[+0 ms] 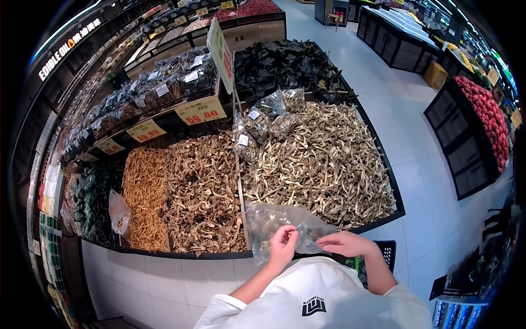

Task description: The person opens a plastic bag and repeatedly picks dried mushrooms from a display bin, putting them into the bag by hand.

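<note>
Both hands are at a clear plastic bag (pixel 263 222), spread over the front edge of a bin of pale dried mushrooms (pixel 320 164). My left hand (pixel 284 242) pinches the bag near its middle, fingers curled in on the film. My right hand (pixel 343 243) is at the bag's right end, palm down with its fingertips on the plastic; whether they grip it I cannot tell. Left of a wooden divider (pixel 241 201) lie browner dried mushrooms (pixel 205 193). Small packed bags (pixel 248 131) rest at the back left of the pale heap.
Further left are orange dried strands (pixel 144 201), a crumpled plastic bag (pixel 119 211) and dark dried goods (pixel 96 201). Dark dried sheets (pixel 283 68) fill the back bin. A black basket (pixel 386 253) is by my right forearm. A price sign (pixel 220 55) stands upright behind. Floor aisle (pixel 394 123) runs along the right.
</note>
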A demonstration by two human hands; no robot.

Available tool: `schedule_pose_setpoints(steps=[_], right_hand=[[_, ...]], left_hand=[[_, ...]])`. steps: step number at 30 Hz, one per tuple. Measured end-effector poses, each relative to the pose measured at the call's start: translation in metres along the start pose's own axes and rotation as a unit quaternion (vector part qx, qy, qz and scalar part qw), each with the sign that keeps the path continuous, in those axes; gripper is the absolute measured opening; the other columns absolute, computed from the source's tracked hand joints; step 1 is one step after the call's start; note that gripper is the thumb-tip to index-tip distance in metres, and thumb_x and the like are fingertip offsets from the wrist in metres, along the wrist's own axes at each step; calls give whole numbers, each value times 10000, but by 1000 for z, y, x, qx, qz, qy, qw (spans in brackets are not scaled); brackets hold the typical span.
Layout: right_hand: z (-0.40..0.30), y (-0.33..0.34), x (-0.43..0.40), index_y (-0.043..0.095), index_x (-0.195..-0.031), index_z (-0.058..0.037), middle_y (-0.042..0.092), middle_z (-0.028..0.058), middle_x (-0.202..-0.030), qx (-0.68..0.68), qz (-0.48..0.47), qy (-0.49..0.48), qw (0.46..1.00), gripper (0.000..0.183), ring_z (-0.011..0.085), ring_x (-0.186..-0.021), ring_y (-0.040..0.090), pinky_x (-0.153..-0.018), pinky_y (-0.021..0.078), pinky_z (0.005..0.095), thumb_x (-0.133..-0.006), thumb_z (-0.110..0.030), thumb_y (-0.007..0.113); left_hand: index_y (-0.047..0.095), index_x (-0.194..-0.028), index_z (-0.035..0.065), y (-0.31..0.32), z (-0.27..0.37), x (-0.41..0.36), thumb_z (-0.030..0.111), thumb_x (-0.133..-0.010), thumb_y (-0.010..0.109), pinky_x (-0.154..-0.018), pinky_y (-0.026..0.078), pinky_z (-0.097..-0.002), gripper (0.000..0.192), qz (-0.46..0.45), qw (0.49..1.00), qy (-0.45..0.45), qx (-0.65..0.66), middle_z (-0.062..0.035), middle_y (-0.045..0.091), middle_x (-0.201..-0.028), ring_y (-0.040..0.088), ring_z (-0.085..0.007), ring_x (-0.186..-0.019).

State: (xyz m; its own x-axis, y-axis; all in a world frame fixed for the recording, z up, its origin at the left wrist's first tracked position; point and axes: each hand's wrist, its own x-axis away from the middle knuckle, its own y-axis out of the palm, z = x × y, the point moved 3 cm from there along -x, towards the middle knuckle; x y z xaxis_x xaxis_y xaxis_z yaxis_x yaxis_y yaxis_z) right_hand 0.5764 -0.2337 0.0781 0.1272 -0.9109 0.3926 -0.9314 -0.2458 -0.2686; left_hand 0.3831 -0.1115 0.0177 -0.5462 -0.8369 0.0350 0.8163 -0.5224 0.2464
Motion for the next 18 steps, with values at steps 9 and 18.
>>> schedule_pose_setpoints(steps=[9,18], right_hand=[[18,-90,-74,667,-1109,31,703,148,-885,99,419,30,902,283,240,-770,676,-725,544,344,-893,-148,699],[50,-135,-173,689,-975,18,713,218,-977,361,365,184,838,211,371,-904,713,-785,584,457,-881,-170,700]], left_hand=[[621,-1081,3,3,-9,1,39,-979,636,-637,426,-191,109,-22,1000,-6,-11,23,600,-862,536,-38,-742],[634,-1068,-4,8,-6,-5,36,-970,643,-643,437,-193,106,-18,1000,-14,-5,24,609,-856,540,-32,-735]])
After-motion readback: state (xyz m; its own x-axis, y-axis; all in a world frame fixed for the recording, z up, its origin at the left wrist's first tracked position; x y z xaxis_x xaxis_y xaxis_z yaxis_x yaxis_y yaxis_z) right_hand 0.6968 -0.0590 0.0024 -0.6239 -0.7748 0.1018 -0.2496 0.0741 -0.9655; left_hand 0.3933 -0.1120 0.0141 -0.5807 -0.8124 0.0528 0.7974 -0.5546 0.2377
